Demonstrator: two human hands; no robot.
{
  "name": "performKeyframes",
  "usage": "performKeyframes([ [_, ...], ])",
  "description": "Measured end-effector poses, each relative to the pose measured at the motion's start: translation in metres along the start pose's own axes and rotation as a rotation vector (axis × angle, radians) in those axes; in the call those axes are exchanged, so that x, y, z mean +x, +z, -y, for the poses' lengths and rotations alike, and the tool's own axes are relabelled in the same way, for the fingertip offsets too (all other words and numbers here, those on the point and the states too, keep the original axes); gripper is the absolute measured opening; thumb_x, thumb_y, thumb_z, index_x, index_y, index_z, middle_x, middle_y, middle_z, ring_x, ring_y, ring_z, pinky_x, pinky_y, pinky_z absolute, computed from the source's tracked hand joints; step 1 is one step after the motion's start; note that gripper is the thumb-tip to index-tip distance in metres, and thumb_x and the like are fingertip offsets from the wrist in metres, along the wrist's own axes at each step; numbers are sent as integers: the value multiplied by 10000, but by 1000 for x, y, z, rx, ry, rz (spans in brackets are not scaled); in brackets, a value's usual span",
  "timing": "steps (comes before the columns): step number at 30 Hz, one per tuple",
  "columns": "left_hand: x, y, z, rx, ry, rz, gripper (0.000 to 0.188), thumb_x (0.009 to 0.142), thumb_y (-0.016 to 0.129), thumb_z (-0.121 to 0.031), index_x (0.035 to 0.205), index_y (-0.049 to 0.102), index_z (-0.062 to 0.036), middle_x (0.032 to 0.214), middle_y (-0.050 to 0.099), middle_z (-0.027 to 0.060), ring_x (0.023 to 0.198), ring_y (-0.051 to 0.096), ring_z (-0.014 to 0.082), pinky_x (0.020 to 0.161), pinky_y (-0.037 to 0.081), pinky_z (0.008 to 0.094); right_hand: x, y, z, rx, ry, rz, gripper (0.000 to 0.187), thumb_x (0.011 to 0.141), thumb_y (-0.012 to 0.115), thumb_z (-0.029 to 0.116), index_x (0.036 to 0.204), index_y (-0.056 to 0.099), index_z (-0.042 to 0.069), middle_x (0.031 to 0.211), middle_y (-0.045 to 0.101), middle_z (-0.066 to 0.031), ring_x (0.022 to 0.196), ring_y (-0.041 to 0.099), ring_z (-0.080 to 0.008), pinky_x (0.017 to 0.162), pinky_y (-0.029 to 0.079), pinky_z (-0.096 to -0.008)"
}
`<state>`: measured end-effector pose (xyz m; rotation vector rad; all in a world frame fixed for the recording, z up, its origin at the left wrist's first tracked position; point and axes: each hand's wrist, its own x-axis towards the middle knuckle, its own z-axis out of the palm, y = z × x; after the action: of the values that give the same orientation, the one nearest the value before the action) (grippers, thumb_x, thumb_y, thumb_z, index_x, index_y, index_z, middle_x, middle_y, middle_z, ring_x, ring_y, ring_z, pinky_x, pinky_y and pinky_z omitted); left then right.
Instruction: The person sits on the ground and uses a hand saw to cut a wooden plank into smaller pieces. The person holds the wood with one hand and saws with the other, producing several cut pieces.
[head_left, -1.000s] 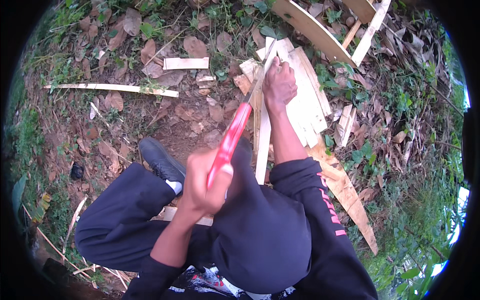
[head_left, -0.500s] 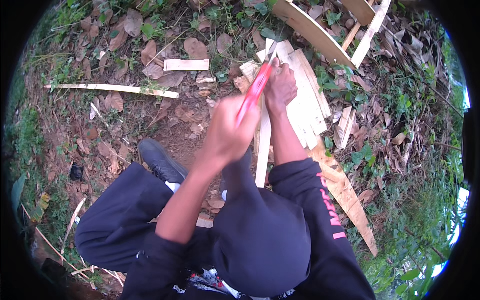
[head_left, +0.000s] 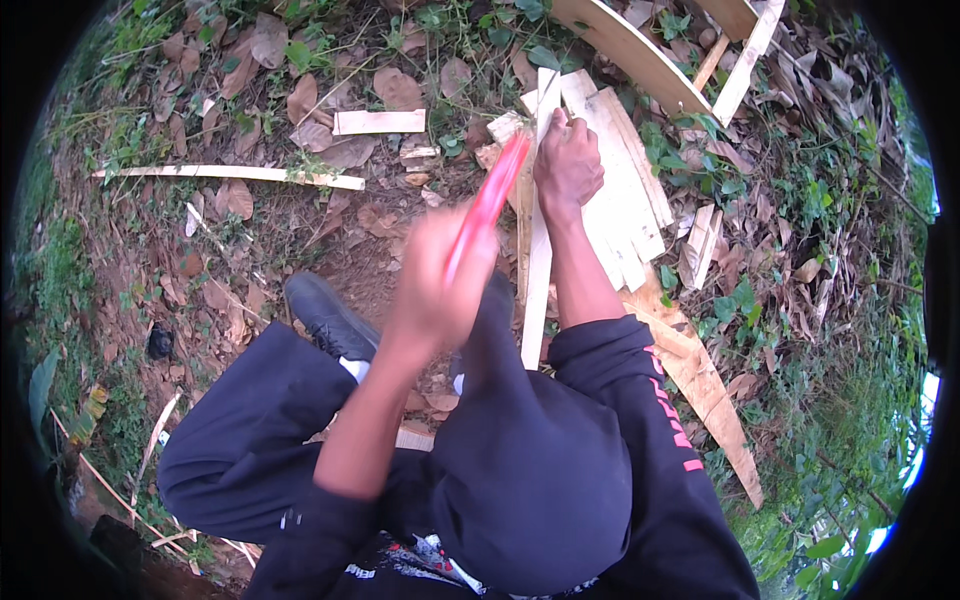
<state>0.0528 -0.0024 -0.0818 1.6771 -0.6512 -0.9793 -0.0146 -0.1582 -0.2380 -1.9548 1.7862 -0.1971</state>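
Note:
My left hand (head_left: 438,275), blurred by motion, is wrapped round a red-handled tool (head_left: 492,195). The tool slants up and to the right. Its working end is too smeared to name the kind. At the right, my right hand (head_left: 568,168) has its fingers curled and its thumb pointing up, gripping the edge of a long, pale wooden strip (head_left: 540,270). This strip runs from beyond my right hand back toward my knee. Beneath and beside my right hand lie several pale flat boards (head_left: 625,190).
Curved wooden planks (head_left: 640,55) stand at the far right. A tapered board (head_left: 715,400) lies beside my right arm. On the leafy ground at left are a thin wooden strip (head_left: 230,175) and a short wood piece (head_left: 380,122). My dark shoe (head_left: 328,315) is near the middle.
My left hand has drawn the red-handled tool back, down and to the left, away from the strip's far end and my right hand. My right hand stays at the strip.

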Motion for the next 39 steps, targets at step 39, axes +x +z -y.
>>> performKeyframes([
  [39,35,4,-12,93,-19,10,302,904,517,-173,647,437,-37,535,412,-33,506,377,49,459,274,273,5,15,12,-10,0,-5,497,1003,424,508,1055,653,69,1057,662,-185,879,673,-424,750,523,-527],
])
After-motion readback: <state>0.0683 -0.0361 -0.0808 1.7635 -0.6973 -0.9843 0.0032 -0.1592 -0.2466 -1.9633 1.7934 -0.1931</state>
